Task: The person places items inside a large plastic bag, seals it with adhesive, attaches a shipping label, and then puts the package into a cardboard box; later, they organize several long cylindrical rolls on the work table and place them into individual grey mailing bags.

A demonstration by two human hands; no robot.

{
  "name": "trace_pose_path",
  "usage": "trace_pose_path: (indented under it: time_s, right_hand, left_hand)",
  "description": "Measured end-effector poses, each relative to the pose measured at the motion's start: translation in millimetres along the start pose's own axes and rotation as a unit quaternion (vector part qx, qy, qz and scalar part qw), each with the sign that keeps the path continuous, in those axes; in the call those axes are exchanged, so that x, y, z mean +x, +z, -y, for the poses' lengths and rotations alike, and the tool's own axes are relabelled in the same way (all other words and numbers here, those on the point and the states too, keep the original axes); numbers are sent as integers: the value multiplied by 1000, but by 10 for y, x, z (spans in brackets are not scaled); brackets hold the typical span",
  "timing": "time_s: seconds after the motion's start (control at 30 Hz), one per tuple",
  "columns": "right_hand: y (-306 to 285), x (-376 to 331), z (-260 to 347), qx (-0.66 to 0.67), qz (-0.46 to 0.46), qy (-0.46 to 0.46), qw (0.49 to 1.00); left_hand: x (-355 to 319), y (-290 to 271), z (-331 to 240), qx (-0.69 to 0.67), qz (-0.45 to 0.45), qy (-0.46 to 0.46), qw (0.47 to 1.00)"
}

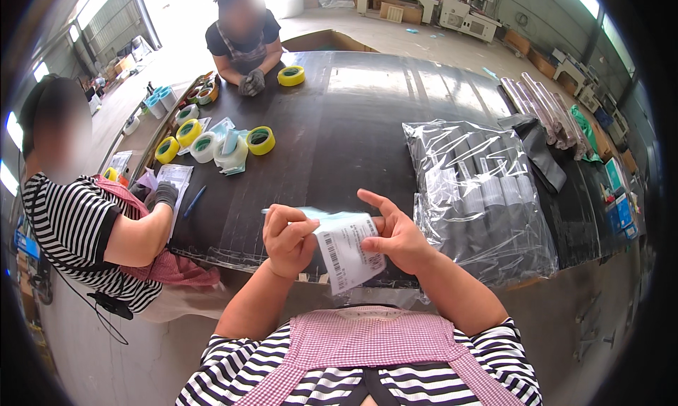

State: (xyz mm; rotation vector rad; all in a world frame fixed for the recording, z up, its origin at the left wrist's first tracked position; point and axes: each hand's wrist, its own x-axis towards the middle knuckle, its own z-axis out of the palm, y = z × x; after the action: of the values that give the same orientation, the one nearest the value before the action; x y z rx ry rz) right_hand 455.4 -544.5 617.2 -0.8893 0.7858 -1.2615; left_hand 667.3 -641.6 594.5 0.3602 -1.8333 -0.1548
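Currently, entries by item:
Left hand (pixel 288 238): curled, fingers pinching the upper left edge of the white label sheet (pixel 347 250); forearm rises from the lower edge.
Right hand (pixel 395 235): thumb and fingers grip the sheet's right side, index finger stretched out to the left.
Label sheet: held between both hands, above the near edge of the dark table (pixel 353 130), barcode side up.
Clear bag of dark rolls (pixel 480 194): on the table, just right of the right hand.
Tape rolls (pixel 212 141): yellow and white, well apart, far left.
Co-workers: gloved hand (pixel 167 192) resting on papers at left; another person's gloved hands (pixel 251 82) clasped at the far edge.
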Motion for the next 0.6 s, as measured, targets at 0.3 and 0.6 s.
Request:
trace_pose_path:
  time_s: [0.3,0.6]
  right_hand:
    - [-20,35,-42,-93,-62,-24,993]
    - [-6,40,-92,-365,-157,-149,905]
  left_hand:
    - [-186,76,-52,-424,84,-276,858]
    - [-211,220,-225,-433,27,-466,771]
